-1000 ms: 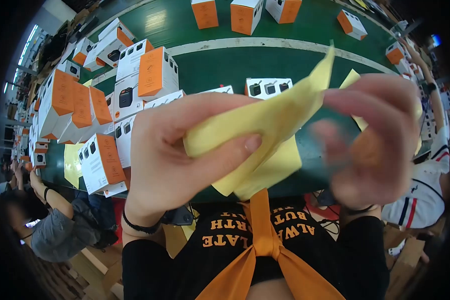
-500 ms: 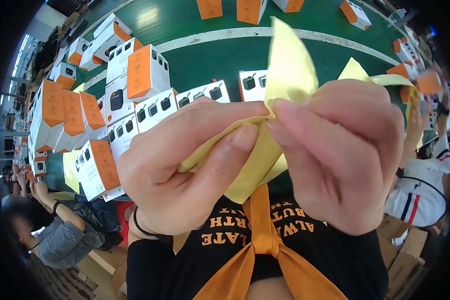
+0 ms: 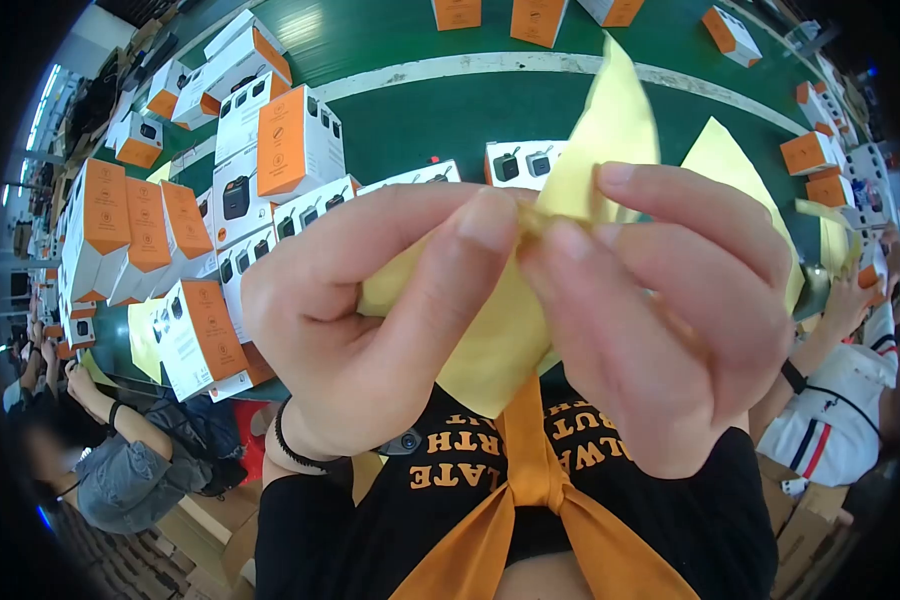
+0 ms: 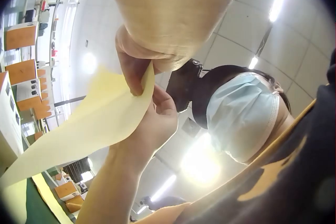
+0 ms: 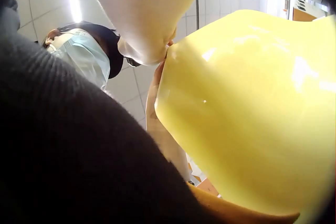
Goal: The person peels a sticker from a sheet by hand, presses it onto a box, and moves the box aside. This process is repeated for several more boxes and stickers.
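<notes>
The left hand point(image 3: 370, 310) and right hand point(image 3: 670, 310), fingers curled, pinch a yellow sheet point(image 3: 615, 130) at the head view's centre, its tip toward one o'clock; white-and-orange boxes point(image 3: 282, 150) stand on the desk point(image 3: 420, 125) toward ten o'clock.

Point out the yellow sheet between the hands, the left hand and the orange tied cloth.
Yellow sheet point(image 3: 618, 120): head view, on its raised end.
Left hand point(image 3: 370, 345): head view, near the base of the thumb.
Orange tied cloth point(image 3: 535, 483): head view, on its knot.
</notes>
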`<action>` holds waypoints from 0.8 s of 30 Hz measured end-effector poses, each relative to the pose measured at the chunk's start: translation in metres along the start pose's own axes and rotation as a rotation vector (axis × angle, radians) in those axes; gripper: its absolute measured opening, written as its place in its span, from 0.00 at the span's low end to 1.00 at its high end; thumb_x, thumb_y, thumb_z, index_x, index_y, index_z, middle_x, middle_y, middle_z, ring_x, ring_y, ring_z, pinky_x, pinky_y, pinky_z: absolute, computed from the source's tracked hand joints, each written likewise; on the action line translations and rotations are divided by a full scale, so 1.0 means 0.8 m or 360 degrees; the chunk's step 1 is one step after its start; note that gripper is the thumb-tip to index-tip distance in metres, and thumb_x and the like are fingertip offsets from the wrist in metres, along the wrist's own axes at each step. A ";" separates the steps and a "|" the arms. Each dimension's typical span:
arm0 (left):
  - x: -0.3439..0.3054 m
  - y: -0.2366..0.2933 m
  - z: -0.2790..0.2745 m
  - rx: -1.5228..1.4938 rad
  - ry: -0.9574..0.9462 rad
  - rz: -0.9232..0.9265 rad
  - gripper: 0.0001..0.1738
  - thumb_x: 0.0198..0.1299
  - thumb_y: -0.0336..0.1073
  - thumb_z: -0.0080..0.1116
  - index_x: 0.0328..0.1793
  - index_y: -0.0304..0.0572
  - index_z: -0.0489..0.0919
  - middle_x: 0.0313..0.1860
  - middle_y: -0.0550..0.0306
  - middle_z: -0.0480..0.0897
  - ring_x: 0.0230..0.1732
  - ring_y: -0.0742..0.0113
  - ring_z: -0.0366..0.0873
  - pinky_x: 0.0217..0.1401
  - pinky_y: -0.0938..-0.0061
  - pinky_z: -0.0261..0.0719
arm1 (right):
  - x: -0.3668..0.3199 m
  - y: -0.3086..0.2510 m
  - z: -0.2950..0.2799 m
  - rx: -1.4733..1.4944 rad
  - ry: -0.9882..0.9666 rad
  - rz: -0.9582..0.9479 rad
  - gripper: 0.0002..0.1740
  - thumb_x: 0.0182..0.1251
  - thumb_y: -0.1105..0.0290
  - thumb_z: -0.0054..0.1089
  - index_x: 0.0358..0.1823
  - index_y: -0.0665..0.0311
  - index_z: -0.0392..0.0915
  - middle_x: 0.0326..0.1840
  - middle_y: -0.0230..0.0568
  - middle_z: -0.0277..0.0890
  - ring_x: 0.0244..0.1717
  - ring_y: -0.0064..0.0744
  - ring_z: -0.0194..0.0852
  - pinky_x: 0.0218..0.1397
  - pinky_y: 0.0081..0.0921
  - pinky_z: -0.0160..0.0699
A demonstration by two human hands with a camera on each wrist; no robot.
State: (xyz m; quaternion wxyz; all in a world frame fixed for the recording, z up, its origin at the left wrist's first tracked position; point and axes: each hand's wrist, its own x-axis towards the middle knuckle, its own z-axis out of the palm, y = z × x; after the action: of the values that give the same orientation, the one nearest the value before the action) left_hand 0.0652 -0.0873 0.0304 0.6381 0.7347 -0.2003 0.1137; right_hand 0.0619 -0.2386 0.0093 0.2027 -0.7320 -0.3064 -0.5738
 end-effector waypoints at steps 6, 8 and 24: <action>0.007 -0.001 0.004 -0.0111 -0.0065 -0.0128 0.18 0.66 0.37 0.49 0.36 0.25 0.80 0.27 0.58 0.80 0.28 0.77 0.72 0.32 0.84 0.66 | -0.006 0.011 -0.001 -0.0079 -0.0086 -0.0067 0.16 0.45 0.75 0.73 0.35 0.66 0.77 0.38 0.42 0.71 0.35 0.45 0.78 0.32 0.26 0.80; 0.010 -0.006 0.009 -0.0176 -0.0086 -0.0245 0.17 0.67 0.37 0.49 0.37 0.26 0.80 0.28 0.58 0.80 0.29 0.77 0.73 0.34 0.83 0.67 | -0.008 0.018 0.001 0.0006 -0.0038 -0.0071 0.16 0.44 0.74 0.74 0.35 0.65 0.77 0.38 0.41 0.71 0.36 0.46 0.78 0.33 0.28 0.81; 0.049 -0.178 0.042 0.1177 -0.0658 0.0200 0.20 0.54 0.41 0.63 0.50 0.39 0.78 0.45 0.47 0.82 0.49 0.52 0.77 0.50 0.66 0.74 | -0.029 0.200 0.019 0.1442 -0.1679 0.1713 0.03 0.60 0.79 0.62 0.34 0.68 0.77 0.32 0.34 0.78 0.35 0.19 0.75 0.39 0.16 0.74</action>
State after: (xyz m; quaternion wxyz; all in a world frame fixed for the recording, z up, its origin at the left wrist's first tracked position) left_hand 0.1596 -0.1107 -0.0852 0.2698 0.9077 -0.3142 0.0669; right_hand 0.1782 -0.3501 -0.0082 0.5487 -0.7959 -0.1718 0.1894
